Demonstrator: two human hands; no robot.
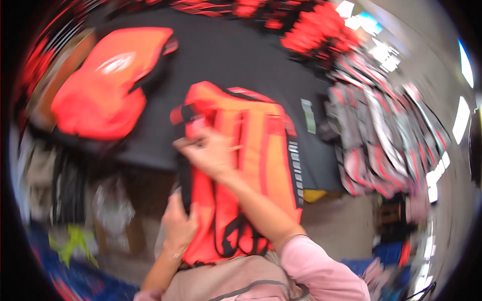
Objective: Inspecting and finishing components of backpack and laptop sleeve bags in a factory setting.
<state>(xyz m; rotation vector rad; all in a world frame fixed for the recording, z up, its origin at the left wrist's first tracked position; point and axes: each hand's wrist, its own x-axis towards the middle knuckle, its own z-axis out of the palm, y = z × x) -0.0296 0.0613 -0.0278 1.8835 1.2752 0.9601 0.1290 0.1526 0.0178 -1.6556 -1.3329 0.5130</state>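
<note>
A bright orange-red backpack [273, 160] with black trim lies in front of me, its straps and lower end toward my body. My left hand [179, 223] grips its lower left edge, thumb on the near side and fingers partly hidden behind. Reaching across from the right, my right hand [208, 153] is at the upper left side of the backpack. Its fingers are pinched together beside the black side edge; blur hides what is between them.
Another orange-red backpack [115, 83] lies at the left of the black table [216, 50], beside a cardboard box [65, 75]. Grey bags with red trim [376, 135] are stacked at the right. A red pile [321, 32] sits at the far right. A pale green strip [308, 116] lies on the table.
</note>
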